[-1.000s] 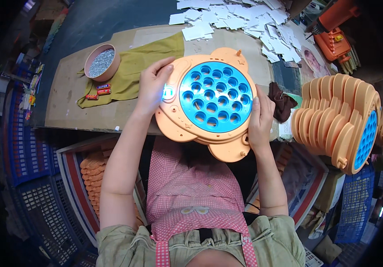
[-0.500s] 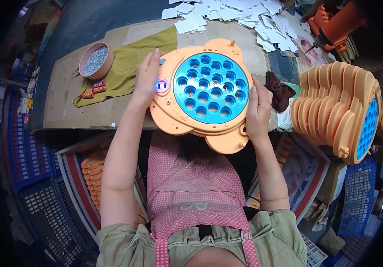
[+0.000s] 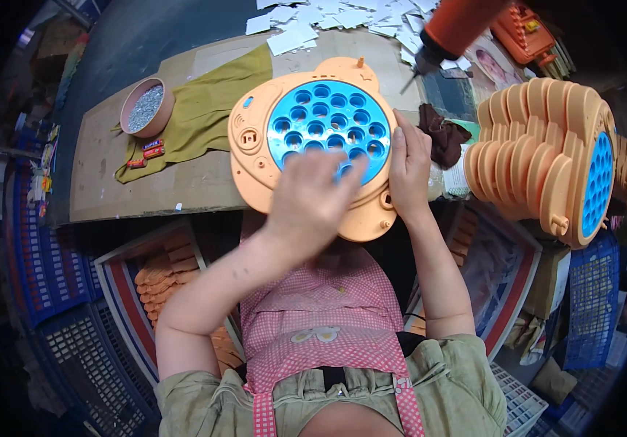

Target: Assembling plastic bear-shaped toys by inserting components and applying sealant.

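An orange plastic toy game board [image 3: 255, 171] with a round blue disc [image 3: 316, 129] full of holes is held tilted at the table's front edge. My right hand [image 3: 410, 162] grips its right rim, thumb on the upper face and fingers around the side. Over the disc's lower part passes my left hand [image 3: 317, 193], its fingers smeared by motion; whether it touches the disc I cannot tell. On the board's left side sit a small blue oval button [image 3: 248, 102] and a square socket [image 3: 249, 137], which shows no light.
An orange power screwdriver [image 3: 448, 36] hangs at upper right. Similar boards [image 3: 546, 153] stand stacked on the right beside a dark cloth [image 3: 441, 137]. On the left are a bowl of screws [image 3: 146, 108], red batteries [image 3: 153, 148] and an olive cloth [image 3: 211, 120]. White cards [image 3: 291, 36] lie behind.
My left hand has let go of the board's left rim and moved right over the disc. The blue-purple light is off. The screwdriver appears further left and nearer the board.
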The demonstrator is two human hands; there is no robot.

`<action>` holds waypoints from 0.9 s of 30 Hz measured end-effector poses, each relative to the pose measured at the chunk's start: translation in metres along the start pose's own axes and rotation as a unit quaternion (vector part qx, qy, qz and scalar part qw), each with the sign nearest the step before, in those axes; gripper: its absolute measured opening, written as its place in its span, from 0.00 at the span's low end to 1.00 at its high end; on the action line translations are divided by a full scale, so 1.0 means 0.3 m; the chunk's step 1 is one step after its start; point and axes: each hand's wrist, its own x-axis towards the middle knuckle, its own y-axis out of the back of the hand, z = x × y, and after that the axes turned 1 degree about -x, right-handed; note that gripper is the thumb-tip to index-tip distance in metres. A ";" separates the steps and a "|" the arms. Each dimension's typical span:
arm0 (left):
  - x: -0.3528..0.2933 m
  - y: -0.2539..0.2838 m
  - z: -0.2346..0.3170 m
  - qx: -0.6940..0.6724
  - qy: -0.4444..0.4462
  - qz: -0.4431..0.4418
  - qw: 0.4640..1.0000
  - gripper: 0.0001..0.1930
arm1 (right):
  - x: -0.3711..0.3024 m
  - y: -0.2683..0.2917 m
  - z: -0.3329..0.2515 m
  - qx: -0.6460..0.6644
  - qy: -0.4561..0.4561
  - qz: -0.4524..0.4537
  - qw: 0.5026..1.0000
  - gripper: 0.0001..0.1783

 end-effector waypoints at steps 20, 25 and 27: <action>-0.195 0.114 -0.244 -0.261 0.418 0.075 0.867 0.21 | 0.012 0.017 0.003 0.229 -0.156 -0.048 0.959 0.21; -0.242 0.156 -0.315 -0.471 0.451 0.186 0.735 0.17 | 0.070 0.072 -0.068 0.499 -0.276 -0.149 0.808 0.27; -0.296 0.235 -0.352 -0.426 0.500 0.161 0.737 0.12 | 0.102 0.078 -0.021 0.555 -0.335 -0.191 0.737 0.24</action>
